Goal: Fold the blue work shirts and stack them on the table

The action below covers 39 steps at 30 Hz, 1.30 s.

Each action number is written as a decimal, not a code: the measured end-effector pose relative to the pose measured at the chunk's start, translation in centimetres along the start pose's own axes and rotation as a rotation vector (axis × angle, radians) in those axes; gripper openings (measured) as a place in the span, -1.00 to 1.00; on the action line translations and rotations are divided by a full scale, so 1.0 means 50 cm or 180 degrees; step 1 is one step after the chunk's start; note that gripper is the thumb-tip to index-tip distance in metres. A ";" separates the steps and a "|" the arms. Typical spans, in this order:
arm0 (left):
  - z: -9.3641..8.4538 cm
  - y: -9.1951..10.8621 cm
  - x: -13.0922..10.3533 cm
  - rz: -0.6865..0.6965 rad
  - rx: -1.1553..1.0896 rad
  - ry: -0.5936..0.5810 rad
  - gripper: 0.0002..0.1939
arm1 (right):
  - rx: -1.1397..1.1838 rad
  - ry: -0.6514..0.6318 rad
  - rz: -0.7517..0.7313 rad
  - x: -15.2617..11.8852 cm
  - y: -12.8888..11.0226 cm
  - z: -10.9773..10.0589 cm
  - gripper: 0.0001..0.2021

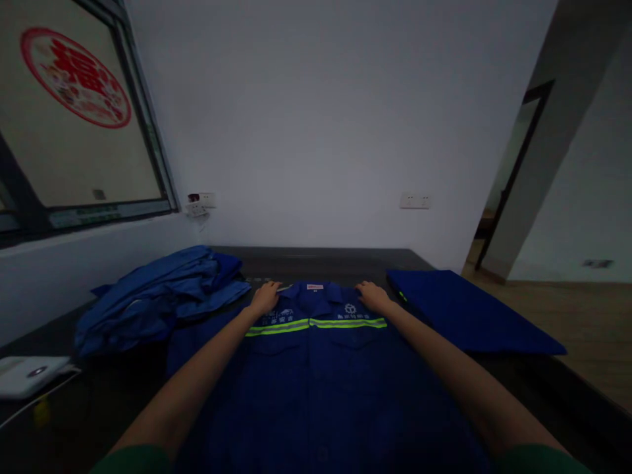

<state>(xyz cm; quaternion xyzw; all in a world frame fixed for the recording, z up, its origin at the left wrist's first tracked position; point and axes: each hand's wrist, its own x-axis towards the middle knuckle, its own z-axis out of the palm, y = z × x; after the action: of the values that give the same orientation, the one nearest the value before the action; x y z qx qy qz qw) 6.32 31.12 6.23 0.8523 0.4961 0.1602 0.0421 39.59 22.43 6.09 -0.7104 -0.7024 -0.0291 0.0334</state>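
Observation:
A dark blue work jacket [309, 362] lies front up on the dark table, its collar at the far end. A yellow-green and grey reflective strip crosses its chest, with white printing above. My left hand [265, 297] rests on the jacket's shoulder at the left of the collar, fingers stretched forward. On the opposite shoulder lies my right hand [374, 296], its fingers also extended and slightly spread. Both palms face down, so their undersides are hidden. Beside my left fingertips is a small pale edge, too small to name.
A crumpled heap of blue clothing [162, 296] lies at the left. To the right is a flat, folded blue garment [469, 313]. A white device [32, 375] with a cable sits at the near left. The wall [320, 131] stands behind the table [316, 260].

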 end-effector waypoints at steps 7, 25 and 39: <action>0.161 -0.052 0.031 0.0347 -0.0235 -0.0024 -0.47 | 0.0213 0.0157 -0.0364 0.006 0.010 0.130 -0.55; 0.136 -0.032 0.030 0.1123 -0.0905 0.0379 -0.73 | 0.1044 0.0399 -0.0843 -0.007 -0.158 0.046 -0.77; 0.138 -0.046 0.029 0.0862 -0.0921 -0.0242 -0.77 | 0.1400 -0.0176 -0.2118 0.016 -0.248 0.069 -0.91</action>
<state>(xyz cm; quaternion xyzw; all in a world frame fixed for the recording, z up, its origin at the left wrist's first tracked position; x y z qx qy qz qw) 7.26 34.11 -0.47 0.9017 0.3468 0.2017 0.1609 27.18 23.67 2.83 -0.4205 -0.8842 0.1318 0.1545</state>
